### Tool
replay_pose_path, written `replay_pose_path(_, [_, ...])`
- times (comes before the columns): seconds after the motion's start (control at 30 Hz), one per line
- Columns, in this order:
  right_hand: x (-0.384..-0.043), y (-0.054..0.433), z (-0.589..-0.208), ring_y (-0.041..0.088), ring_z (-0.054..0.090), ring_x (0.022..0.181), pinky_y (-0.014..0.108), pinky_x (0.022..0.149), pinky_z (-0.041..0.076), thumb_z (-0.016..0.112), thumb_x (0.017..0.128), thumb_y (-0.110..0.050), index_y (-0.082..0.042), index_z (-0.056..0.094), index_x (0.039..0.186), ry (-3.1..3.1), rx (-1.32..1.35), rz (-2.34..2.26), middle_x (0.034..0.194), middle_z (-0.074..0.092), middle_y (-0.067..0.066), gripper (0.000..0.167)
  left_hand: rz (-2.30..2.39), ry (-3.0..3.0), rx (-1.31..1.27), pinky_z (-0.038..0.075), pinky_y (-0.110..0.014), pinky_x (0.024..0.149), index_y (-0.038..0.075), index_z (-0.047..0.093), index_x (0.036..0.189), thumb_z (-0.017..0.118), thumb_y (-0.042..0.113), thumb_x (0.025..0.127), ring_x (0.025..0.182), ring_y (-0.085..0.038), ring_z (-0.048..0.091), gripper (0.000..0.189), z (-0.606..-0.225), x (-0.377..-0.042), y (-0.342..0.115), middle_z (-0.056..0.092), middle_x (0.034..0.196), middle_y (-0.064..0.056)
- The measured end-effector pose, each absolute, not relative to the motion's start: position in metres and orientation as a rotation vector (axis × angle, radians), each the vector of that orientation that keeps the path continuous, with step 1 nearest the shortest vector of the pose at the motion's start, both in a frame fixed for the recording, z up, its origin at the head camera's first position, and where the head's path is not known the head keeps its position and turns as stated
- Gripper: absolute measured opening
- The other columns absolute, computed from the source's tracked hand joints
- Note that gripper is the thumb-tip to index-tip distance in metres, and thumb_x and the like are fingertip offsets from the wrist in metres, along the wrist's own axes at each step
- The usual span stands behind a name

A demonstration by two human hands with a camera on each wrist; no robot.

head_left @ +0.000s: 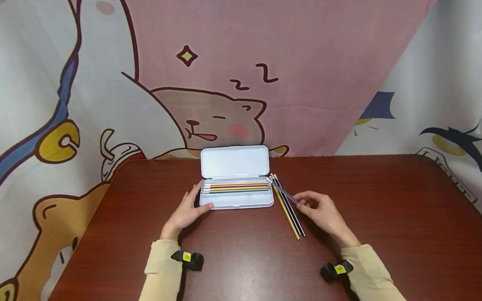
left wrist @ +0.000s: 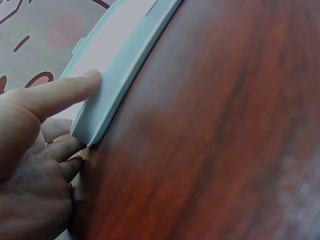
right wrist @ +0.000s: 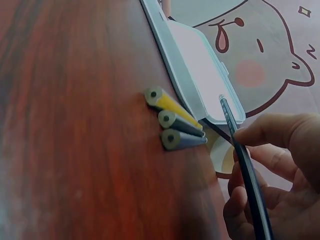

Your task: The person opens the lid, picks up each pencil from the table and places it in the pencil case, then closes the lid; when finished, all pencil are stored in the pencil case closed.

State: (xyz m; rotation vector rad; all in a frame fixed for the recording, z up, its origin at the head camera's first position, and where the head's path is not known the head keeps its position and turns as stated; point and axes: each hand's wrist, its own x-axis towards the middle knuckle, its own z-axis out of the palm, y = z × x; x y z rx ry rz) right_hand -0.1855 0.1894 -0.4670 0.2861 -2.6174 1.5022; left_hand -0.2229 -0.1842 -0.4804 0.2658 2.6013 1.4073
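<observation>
An open white pencil case lies on the table, several coloured pencils side by side in its rear compartment. My left hand holds the case's left end, thumb at the front corner and fingers along the side; in the left wrist view the thumb presses the case wall. Thumb and fingers of my right hand pinch a dark pencil. It slants up and left, its far end over the case's right end. Beneath it lie three pencils, one yellow and two dark, beside the case.
The case's raised lid stands near the back edge of the brown table. Behind hangs a cloth printed with cartoon animals. Black wrist cameras sit on both sleeves, close above the tabletop.
</observation>
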Motion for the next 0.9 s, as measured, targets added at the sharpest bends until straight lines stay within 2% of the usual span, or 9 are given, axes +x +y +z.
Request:
replay_pose_path(0.47, [-0.2,0.166,-0.463,0.015,0.056,0.068,0.023,0.058,0.044,0.067,0.082,0.005,-0.001,0.073,0.099,-2.631,0.382,1.506,0.077,0.063,0.002,0.019,1.4,2.612,0.264,-0.003,-0.052,0.114,0.005,0.02,0.153,0.07,0.022,0.088,0.145,-0.036,0.003,0.085,-0.479,-0.222,-0.184,0.022,0.156,-0.02])
replay_pose_path(0.7, [-0.209,0.153,-0.457,0.017,0.059,0.071,0.024,0.062,0.046,0.069,0.083,0.002,-0.001,0.073,0.097,-2.634,0.408,1.492,0.083,0.069,0.005,0.015,1.401,2.608,0.267,-0.003,-0.053,0.114,0.005,0.02,0.154,0.07,0.022,0.088,0.145,-0.036,0.002,0.085,-0.479,-0.222,-0.183,0.021,0.156,-0.02])
replay_pose_path(0.9, [-0.216,0.139,-0.448,0.018,0.057,0.071,0.024,0.06,0.046,0.071,0.082,-0.001,-0.003,0.074,0.097,-2.647,0.45,1.53,0.083,0.068,0.004,0.015,1.411,2.597,0.265,-0.003,-0.052,0.114,0.005,0.02,0.154,0.071,0.021,0.088,0.145,-0.036,0.002,0.084,-0.478,-0.221,-0.183,0.021,0.156,-0.02])
